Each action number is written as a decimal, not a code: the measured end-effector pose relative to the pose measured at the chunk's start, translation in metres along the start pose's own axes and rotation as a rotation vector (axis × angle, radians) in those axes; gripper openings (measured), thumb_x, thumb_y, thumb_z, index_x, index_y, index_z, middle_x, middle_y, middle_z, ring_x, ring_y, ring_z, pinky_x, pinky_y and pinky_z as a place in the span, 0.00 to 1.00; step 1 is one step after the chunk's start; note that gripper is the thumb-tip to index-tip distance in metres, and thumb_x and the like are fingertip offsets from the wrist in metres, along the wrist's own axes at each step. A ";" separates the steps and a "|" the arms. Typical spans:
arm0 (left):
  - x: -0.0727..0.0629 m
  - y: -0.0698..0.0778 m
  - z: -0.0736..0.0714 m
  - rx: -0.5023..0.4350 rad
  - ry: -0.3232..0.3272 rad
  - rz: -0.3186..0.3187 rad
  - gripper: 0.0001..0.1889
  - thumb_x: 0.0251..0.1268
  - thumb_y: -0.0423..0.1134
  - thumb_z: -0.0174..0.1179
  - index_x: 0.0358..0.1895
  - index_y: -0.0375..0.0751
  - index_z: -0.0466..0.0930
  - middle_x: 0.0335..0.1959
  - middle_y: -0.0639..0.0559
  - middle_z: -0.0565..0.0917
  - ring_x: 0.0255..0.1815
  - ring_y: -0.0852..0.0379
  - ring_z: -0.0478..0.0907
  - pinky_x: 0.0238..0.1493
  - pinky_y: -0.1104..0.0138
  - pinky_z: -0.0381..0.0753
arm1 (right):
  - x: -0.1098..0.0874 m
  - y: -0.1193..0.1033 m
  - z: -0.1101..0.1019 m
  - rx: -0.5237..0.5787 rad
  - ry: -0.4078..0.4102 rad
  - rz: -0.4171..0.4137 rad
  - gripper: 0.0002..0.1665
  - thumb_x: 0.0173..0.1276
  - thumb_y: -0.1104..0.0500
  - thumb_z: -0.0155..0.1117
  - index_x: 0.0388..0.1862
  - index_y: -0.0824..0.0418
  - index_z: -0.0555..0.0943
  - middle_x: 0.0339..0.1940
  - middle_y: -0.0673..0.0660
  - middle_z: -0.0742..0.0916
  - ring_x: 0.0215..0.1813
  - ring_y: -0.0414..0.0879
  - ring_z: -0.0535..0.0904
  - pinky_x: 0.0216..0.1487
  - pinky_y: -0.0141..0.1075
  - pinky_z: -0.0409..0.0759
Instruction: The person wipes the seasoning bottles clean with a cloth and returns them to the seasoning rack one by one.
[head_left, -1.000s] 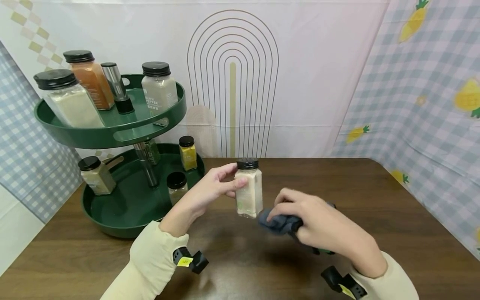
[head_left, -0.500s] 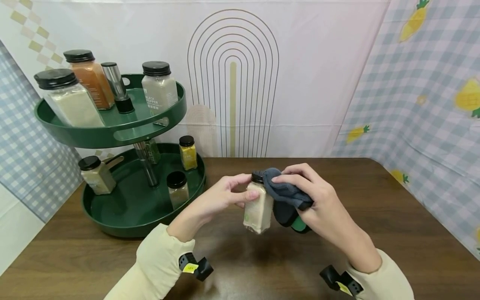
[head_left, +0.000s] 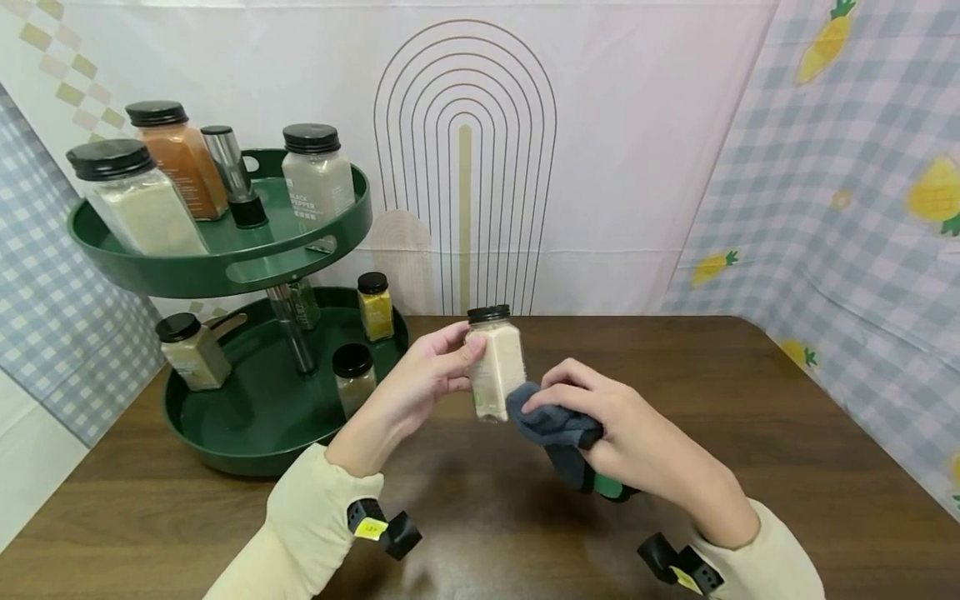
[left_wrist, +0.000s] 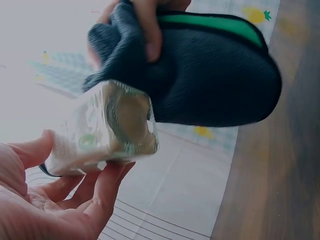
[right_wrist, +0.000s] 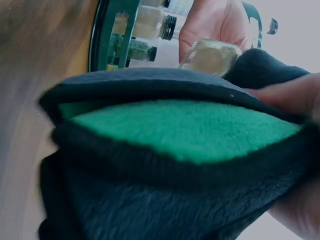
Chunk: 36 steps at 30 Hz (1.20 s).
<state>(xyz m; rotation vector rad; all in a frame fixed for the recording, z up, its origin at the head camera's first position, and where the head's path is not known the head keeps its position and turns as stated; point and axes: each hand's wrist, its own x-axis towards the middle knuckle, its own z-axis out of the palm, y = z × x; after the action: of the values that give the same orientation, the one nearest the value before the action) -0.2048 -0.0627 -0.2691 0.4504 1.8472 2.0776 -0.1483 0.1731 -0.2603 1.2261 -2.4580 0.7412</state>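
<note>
My left hand [head_left: 420,379] grips a clear spice jar [head_left: 497,373] of pale powder by its upper part, with the thumb in front. The jar has a black lid and is held above the table, slightly tilted; its base [left_wrist: 132,120] faces the left wrist camera. With my right hand [head_left: 630,433] I pinch a folded cloth [head_left: 555,425], dark blue-grey with black edging and a green side [right_wrist: 185,132]. The bunched part of the cloth lies against the jar's lower right side, and the rest hangs below my fingers.
A two-tier green tray stand [head_left: 247,462] occupies the left. Its upper tier bears large jars, including an orange one [head_left: 183,162], around a metal post [head_left: 234,175]. Several small jars, one yellow [head_left: 376,307], stand on the lower tier. Brown table [head_left: 787,433] extends to the right.
The cloth went up over the jar's lid and shoulder, then came back down to its lower side. The jar dipped right, then rose back left. Both hands kept their hold.
</note>
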 end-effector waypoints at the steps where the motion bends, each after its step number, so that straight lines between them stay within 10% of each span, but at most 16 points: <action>1: 0.000 0.000 0.000 -0.003 0.009 0.009 0.23 0.68 0.43 0.52 0.62 0.34 0.65 0.48 0.48 0.75 0.43 0.57 0.75 0.45 0.67 0.77 | -0.001 0.000 0.000 0.000 -0.034 0.012 0.37 0.43 0.81 0.49 0.44 0.46 0.79 0.44 0.42 0.76 0.42 0.36 0.74 0.42 0.31 0.75; 7: -0.001 0.002 -0.002 -0.052 0.001 0.025 0.24 0.71 0.44 0.48 0.63 0.34 0.63 0.49 0.47 0.76 0.44 0.59 0.78 0.48 0.64 0.78 | -0.003 0.002 -0.003 -0.053 -0.179 0.151 0.34 0.45 0.80 0.51 0.44 0.47 0.80 0.40 0.40 0.76 0.37 0.35 0.73 0.37 0.29 0.72; 18: -0.001 -0.002 0.009 -0.238 -0.088 -0.044 0.21 0.74 0.41 0.41 0.62 0.30 0.60 0.41 0.52 0.78 0.40 0.60 0.78 0.45 0.67 0.76 | 0.002 -0.001 0.005 -0.131 0.145 0.224 0.26 0.52 0.76 0.60 0.45 0.51 0.78 0.39 0.43 0.79 0.40 0.36 0.76 0.40 0.36 0.77; 24: 0.000 -0.008 0.018 -0.213 -0.058 -0.070 0.12 0.70 0.37 0.48 0.52 0.36 0.67 0.37 0.53 0.78 0.36 0.60 0.78 0.42 0.67 0.76 | 0.005 -0.006 0.005 -0.147 0.177 0.250 0.21 0.55 0.72 0.62 0.46 0.53 0.79 0.39 0.47 0.81 0.40 0.39 0.78 0.40 0.39 0.78; 36: 0.001 -0.015 0.021 -0.103 -0.141 -0.030 0.22 0.69 0.36 0.47 0.64 0.33 0.63 0.41 0.56 0.78 0.41 0.61 0.76 0.45 0.65 0.75 | 0.007 -0.011 -0.002 -0.053 0.574 0.144 0.31 0.49 0.77 0.67 0.52 0.56 0.79 0.47 0.54 0.82 0.50 0.44 0.77 0.55 0.26 0.70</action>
<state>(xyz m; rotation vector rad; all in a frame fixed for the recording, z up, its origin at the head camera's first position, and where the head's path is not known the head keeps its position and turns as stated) -0.1957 -0.0416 -0.2815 0.5252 1.6492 2.0545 -0.1437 0.1639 -0.2520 0.6910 -2.0785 0.9090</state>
